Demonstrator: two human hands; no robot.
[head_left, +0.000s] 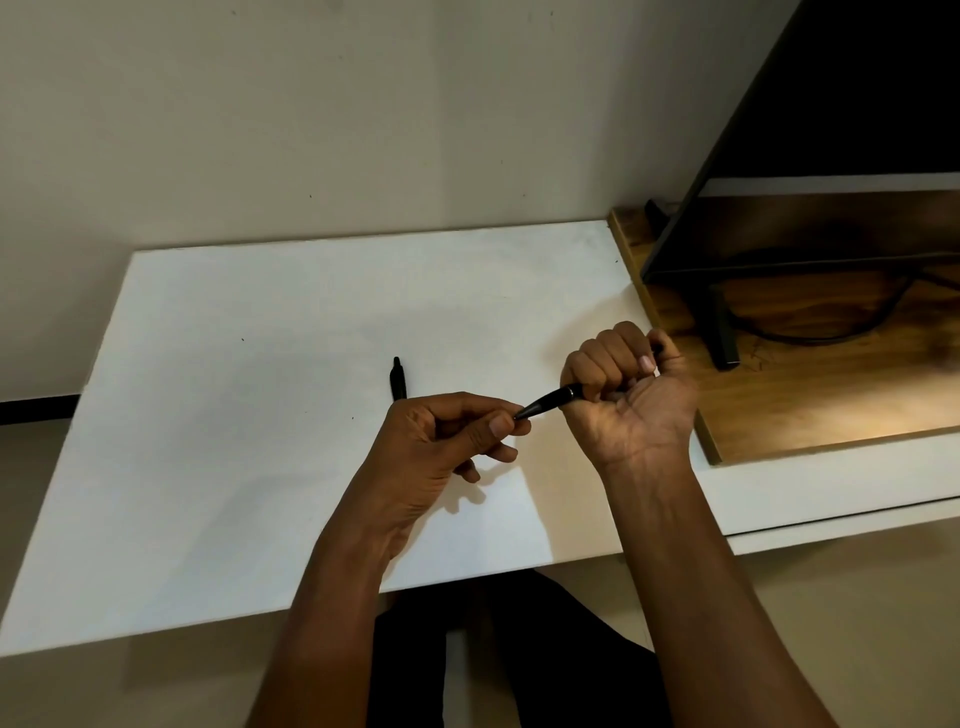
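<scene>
A black pen (546, 401) with a thin silver ring is held over the white table (234, 415). My right hand (631, 400) grips its barrel in a fist, palm toward me. My left hand (441, 441) pinches the pen's tapered tip between thumb and forefinger. A second black piece, a pen part or cap (398, 378), lies on the table just beyond my left hand, partly hidden by it.
A wooden board (831, 374) lies on the table at the right, bearing a dark monitor (831, 130) on a black stand (723, 332) with a cable. A pale wall runs behind the table. My dark-clothed legs show below the table's front edge.
</scene>
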